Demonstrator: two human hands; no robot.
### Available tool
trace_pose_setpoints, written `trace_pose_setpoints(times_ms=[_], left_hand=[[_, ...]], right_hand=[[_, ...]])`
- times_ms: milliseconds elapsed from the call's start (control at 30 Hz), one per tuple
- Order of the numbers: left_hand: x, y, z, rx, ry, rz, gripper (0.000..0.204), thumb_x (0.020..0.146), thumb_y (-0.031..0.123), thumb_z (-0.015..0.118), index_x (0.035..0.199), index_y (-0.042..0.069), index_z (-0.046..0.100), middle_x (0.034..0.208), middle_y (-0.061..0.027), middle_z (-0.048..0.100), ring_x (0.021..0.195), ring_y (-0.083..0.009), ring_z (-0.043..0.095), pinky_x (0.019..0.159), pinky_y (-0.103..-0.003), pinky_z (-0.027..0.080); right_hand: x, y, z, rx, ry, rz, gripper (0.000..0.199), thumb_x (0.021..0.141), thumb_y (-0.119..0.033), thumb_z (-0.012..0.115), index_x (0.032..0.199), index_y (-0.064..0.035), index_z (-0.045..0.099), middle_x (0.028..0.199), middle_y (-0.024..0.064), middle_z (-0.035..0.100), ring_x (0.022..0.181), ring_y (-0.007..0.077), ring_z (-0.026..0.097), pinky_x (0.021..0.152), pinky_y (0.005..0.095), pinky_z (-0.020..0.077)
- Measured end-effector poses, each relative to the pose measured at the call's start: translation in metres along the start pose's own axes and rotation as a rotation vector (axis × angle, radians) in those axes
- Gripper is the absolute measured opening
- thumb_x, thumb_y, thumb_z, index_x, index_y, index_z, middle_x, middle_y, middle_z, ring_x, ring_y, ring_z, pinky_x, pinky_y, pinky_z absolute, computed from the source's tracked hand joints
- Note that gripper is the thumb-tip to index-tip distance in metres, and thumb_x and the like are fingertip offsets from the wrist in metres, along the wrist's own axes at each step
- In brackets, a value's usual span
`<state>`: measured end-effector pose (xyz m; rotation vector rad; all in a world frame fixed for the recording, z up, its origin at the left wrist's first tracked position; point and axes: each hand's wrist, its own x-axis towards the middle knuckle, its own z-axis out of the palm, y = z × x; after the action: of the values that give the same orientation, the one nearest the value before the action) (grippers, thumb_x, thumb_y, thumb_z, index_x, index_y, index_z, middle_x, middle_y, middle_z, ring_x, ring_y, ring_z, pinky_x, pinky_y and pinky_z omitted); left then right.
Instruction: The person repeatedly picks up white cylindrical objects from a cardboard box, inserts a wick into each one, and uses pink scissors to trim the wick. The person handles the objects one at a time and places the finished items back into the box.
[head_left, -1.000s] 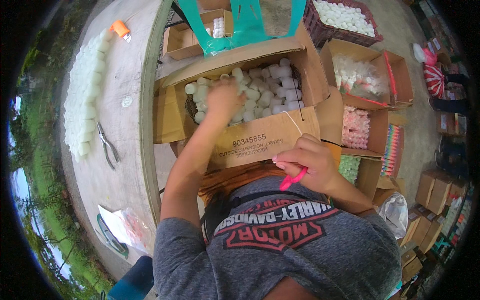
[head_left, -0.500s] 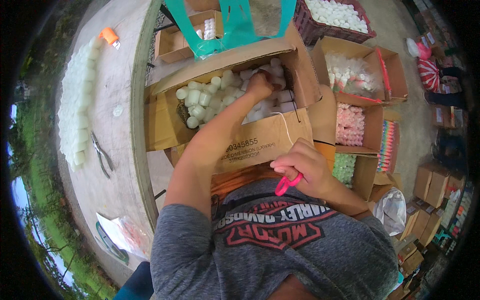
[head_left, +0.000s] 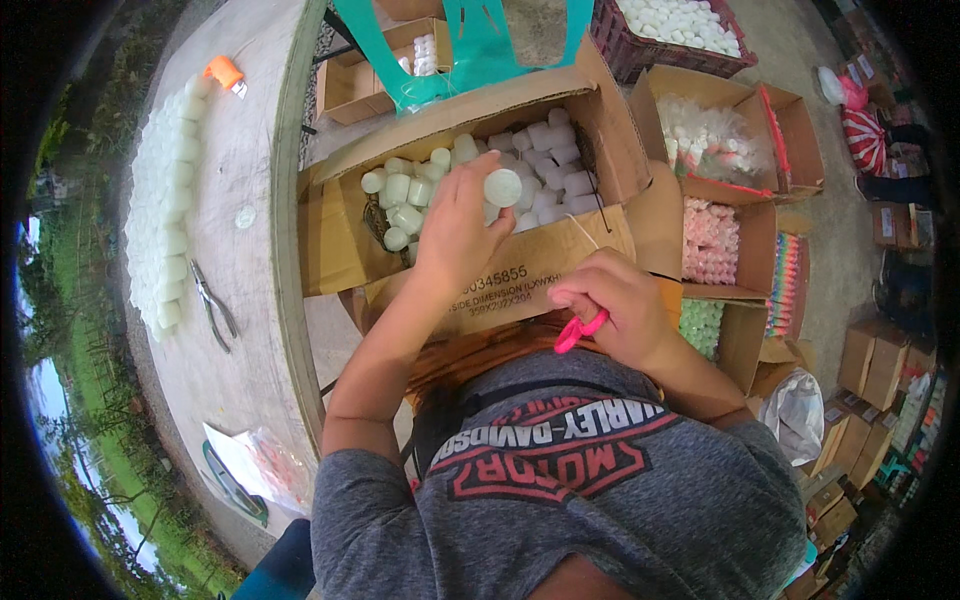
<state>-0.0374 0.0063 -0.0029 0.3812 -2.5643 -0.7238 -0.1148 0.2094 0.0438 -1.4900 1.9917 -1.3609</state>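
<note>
My left hand (head_left: pixel 455 228) is above the open cardboard box (head_left: pixel 520 270) and holds one small pale green jar (head_left: pixel 503 187) by its side, its round end facing me. The box is full of several more pale green jars (head_left: pixel 415 190). My right hand (head_left: pixel 615 305) is closer to my chest, just in front of the box's near wall, with its fingers closed around a pink loop-shaped plastic piece (head_left: pixel 577 332). A thin string runs from that hand up toward the box.
A concrete ledge (head_left: pixel 240 280) on my left carries a long row of pale jars (head_left: pixel 165 200), pliers (head_left: pixel 213 305), an orange tool (head_left: pixel 225 71) and a plastic bag (head_left: pixel 265 462). To the right stand boxes of white pieces (head_left: pixel 712 135), pink pieces (head_left: pixel 710 240) and green pieces (head_left: pixel 700 325).
My left hand was reaching deep among the jars; it has drawn back toward me and lifted one jar out. My right hand has stayed put with the pink piece.
</note>
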Motion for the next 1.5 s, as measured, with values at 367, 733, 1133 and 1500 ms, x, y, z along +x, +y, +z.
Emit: trace_pose_setpoints(times_ms=[367,733,1133,1500], left_hand=[[-0.030,0.024,-0.023,-0.473,0.095,-0.011,0.072,0.069,-0.003,0.074,0.128,0.003,0.032,0.116,-0.0162,0.055,0.103,-0.0218,0.058,0.085,-0.033,0.048],[-0.048,0.025,-0.032,-0.990,-0.072,-0.245,0.052,0.078,0.003,0.067,0.121,0.000,0.039,0.117,-0.0137,0.055,0.109,-0.0213,0.055,0.088,-0.034,0.047],[-0.071,0.034,-0.036,-1.899,-0.226,-0.598,0.037,0.092,0.017,0.057,0.124,0.006,0.044,0.121,-0.0101,0.052,0.108,-0.0245,0.057,0.083,-0.035,0.056],[-0.074,0.039,-0.038,-1.809,-0.153,-0.500,0.035,0.090,0.010,0.058,0.123,0.006,0.046,0.127,-0.0096,0.045,0.113,-0.0234,0.053,0.086,-0.034,0.054]], right_hand=[[0.016,0.011,0.014,0.338,0.059,0.029,0.010,0.084,-0.007,0.063,0.092,-0.0025,0.060,0.125,0.0162,0.057,0.085,0.0206,0.062,0.072,0.0284,0.0481],[0.010,0.014,0.008,0.161,0.010,0.064,0.022,0.086,0.001,0.055,0.108,-0.0032,0.060,0.099,0.0125,0.059,0.086,0.0216,0.058,0.072,0.0287,0.0468],[0.009,-0.014,0.009,0.049,0.236,-0.008,0.027,0.073,-0.006,0.072,0.099,-0.0063,0.066,0.074,0.0060,0.062,0.070,0.0233,0.059,0.061,0.0311,0.0467],[0.012,-0.032,0.005,-0.087,0.265,-0.149,0.022,0.067,-0.003,0.076,0.087,-0.0048,0.068,0.074,0.0065,0.057,0.064,0.0217,0.055,0.055,0.0301,0.0434]])
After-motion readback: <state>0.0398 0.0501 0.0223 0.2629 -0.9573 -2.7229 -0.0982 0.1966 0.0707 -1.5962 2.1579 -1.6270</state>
